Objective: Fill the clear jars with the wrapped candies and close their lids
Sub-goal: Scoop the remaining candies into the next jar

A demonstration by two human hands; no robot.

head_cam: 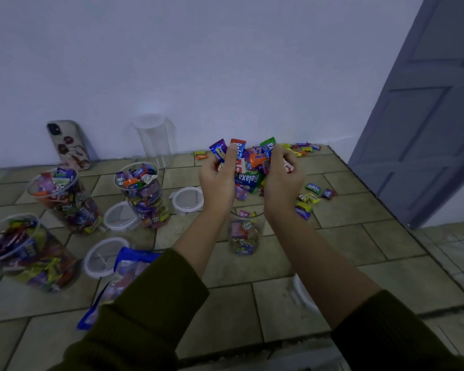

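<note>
The open jar (246,235) stands upright on the surface, straight below my two hands, its mouth between my wrists and equally near both. My left hand (217,183) and right hand (284,183) curl inward as one cupped grip, clasping a heap of wrapped candies (249,171). Parting the palms should drop them in.

Plain pale painted wall (225,62) fills the upper half and has no markings. Below it is a surface of tan rectangular tiles (346,236) with dark grout lines, meeting the wall at the back. A grey-blue panelled door (426,116) stands at right. Paler tiled floor (456,253) lies beyond the surface's right edge. Light is dim with a bluish cast.
</note>
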